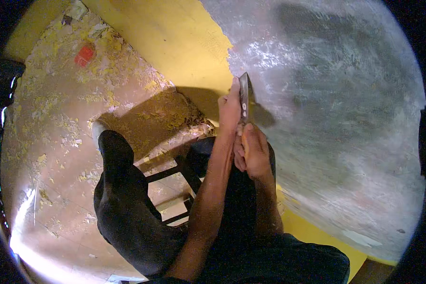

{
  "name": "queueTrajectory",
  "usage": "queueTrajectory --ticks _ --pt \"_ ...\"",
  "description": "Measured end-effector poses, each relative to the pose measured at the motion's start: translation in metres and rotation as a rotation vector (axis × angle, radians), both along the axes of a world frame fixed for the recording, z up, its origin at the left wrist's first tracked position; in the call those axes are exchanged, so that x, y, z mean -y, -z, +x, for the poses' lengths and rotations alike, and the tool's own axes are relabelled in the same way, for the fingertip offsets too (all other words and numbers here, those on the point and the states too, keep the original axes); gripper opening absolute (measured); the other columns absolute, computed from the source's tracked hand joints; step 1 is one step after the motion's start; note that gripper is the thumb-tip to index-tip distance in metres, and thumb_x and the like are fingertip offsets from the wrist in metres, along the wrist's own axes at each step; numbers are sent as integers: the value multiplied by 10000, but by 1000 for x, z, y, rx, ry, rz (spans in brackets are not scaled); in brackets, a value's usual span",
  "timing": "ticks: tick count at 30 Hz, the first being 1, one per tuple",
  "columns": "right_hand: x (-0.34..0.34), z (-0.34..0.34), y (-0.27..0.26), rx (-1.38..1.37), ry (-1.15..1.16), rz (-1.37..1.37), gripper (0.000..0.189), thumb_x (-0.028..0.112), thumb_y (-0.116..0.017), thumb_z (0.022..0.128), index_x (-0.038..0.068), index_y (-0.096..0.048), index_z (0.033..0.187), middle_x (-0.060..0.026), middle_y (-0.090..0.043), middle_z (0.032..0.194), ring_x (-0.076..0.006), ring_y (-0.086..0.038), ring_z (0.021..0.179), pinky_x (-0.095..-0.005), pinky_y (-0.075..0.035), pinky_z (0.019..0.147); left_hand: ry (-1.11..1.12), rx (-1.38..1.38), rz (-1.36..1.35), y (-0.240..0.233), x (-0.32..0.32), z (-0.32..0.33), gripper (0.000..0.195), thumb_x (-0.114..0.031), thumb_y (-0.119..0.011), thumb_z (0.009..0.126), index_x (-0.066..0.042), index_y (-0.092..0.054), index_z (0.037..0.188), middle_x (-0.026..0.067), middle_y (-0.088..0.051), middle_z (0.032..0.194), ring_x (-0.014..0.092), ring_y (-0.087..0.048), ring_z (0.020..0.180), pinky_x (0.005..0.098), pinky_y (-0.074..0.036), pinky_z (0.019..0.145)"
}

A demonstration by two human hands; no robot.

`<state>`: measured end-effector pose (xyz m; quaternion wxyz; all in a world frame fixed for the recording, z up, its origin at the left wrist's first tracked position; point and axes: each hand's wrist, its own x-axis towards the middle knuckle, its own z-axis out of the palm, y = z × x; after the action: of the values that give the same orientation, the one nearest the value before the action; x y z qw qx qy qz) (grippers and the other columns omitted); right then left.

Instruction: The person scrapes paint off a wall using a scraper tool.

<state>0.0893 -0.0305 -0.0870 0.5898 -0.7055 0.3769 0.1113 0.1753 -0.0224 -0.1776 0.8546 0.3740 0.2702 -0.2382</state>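
Observation:
My right hand (255,149) is closed around the handle of a metal-bladed scraping tool (244,94), perhaps a knife or scraper. The blade points away from me and lies at the ragged edge of the yellow paint (191,46) on the wall. Beside the blade, my left hand (230,108) lays its fingers along the left side, near the tip; whether it grips the metal I cannot tell. Right of the blade spreads a grey, scraped wall surface (326,117). Part of the handle is hidden by my right fingers.
Yellow paint flakes (110,78) litter the brown floor (67,142), where a small red object (84,55) lies. A dark metal frame (167,174) stands between my legs. My bent knees and a shoe (98,129) are close to the wall's foot. A bright light strip (23,216) shines at lower left.

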Motion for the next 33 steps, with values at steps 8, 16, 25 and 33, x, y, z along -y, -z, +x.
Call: queueTrajectory --ticks 8,16,25,33 --pt "-9 11 5 -15 -63 89 368 474 -410 1013 152 -498 857 47 -393 541 -67 -309 380 -246 -254 332 7 -16 204 26 -6 9 701 -558 -559 901 109 -639 1102 230 -647 1094 243 -605 1036 353 -459 909" --pt "-19 38 8 19 -137 74 346 432 -391 1026 113 -490 934 26 -387 541 -78 -318 355 -248 -260 310 152 -85 8 16 -43 44 690 -564 -529 918 108 -665 990 179 -662 933 208 -609 881 336 -476 817" --pt "3 16 33 65 -360 -197 302 409 -433 999 119 -514 993 -6 -434 587 -129 -365 438 -294 -294 386 60 -96 -185 41 -25 35 655 -573 -525 905 49 -700 794 114 -640 693 184 -606 677 341 -488 667" --pt "2 26 47 -2 -540 -346 288 360 -520 986 75 -542 1017 -79 -551 776 -169 -547 684 -304 -460 586 1 -11 26 43 -31 27 663 -564 -580 881 70 -671 1054 175 -657 992 208 -604 926 330 -471 839"
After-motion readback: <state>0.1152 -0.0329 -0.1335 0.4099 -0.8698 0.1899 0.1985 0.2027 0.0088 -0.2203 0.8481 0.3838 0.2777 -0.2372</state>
